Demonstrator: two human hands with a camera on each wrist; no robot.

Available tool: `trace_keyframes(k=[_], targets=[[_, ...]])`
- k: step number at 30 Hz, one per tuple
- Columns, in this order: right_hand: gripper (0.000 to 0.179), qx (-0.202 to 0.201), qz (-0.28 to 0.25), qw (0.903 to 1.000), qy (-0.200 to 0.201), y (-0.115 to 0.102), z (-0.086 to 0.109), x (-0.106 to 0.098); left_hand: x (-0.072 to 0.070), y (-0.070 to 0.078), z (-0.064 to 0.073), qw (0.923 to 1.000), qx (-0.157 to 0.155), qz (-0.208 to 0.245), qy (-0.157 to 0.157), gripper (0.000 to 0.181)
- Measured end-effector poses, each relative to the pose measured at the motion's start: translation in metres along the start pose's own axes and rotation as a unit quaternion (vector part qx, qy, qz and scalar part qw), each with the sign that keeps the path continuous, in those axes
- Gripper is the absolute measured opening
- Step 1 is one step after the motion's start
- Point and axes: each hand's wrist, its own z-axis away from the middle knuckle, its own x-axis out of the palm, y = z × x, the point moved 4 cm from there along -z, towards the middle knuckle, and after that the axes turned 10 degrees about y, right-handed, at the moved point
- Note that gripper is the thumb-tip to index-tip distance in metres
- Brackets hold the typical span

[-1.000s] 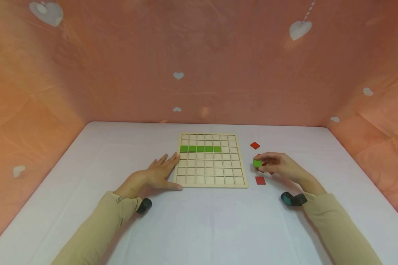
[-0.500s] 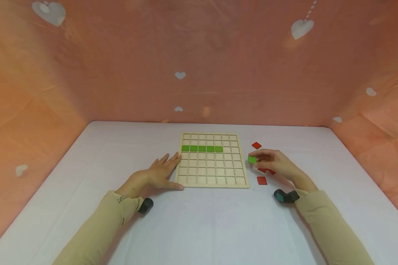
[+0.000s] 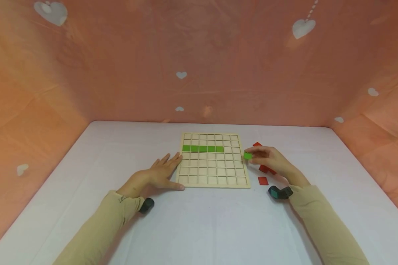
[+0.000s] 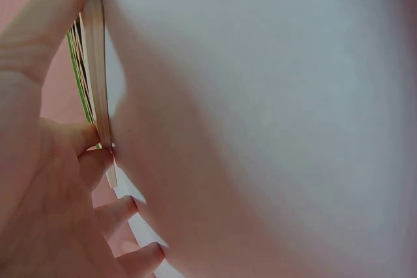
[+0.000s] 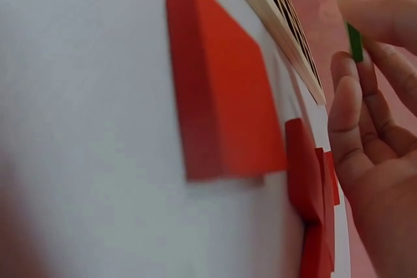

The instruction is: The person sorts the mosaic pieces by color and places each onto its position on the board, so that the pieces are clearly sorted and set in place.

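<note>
A wooden grid board (image 3: pixel 212 186) lies on the white table, with a row of green square tiles (image 3: pixel 203 148) in its third row from the far edge. My left hand (image 3: pixel 159 174) rests spread at the board's left side, fingertips and thumb at its edge; the left wrist view shows the thumb along the wooden rim (image 4: pixel 96 63). My right hand (image 3: pixel 271 159) pinches a green tile (image 3: pixel 247 155) between thumb and fingers, just off the board's right edge. In the right wrist view that tile (image 5: pixel 354 42) is seen nearly edge-on, above the table.
Right of the board lie several red square tiles: one near the front (image 3: pixel 263 180), a cluster (image 3: pixel 267 169) under the right hand, and one farther back (image 3: pixel 257 144), partly covered by the hand. Pink cloth walls (image 3: pixel 205 66) with pale hearts stand behind and beside the table.
My right hand has moved left and slightly away from me with the green tile, from over the red tiles to the board's right edge. The left hand stays at the board.
</note>
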Motion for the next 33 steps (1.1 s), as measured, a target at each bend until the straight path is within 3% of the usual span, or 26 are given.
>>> trace_keyframes(k=[14, 33], targets=[[0.045, -0.001, -0.019, 0.9998, 0.006, -0.004, -0.013, 0.012, 0.0, 0.0, 0.0, 1.0, -0.001, -0.005, -0.003, 0.105], [0.043, 0.01, 0.01, 0.9999, -0.007, -0.017, -0.036, 0.027, 0.0, 0.0, 0.0, 1.0, 0.001, 0.0, -0.005, 0.106]])
